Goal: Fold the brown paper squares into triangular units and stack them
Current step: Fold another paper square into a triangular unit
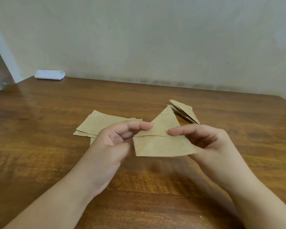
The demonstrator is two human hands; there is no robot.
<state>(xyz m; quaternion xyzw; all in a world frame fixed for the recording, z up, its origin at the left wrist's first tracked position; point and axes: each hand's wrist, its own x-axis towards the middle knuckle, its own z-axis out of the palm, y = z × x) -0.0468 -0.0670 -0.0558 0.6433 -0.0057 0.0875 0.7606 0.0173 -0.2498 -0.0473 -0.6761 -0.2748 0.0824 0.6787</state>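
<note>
I hold a partly folded brown paper piece (162,144) above the wooden table (40,129), a triangular flap standing up over its lower band. My left hand (116,142) pinches its left edge with curled fingers. My right hand (203,139) pinches its right side near the fold. Behind my left hand lies a loose pile of flat brown paper squares (102,123). Beyond the held piece, at the right, rests a small stack of folded triangular units (185,111).
A folded white cloth (49,74) lies at the table's far left corner against the pale wall. The table's far edge meets the wall; its left edge drops off at the far left.
</note>
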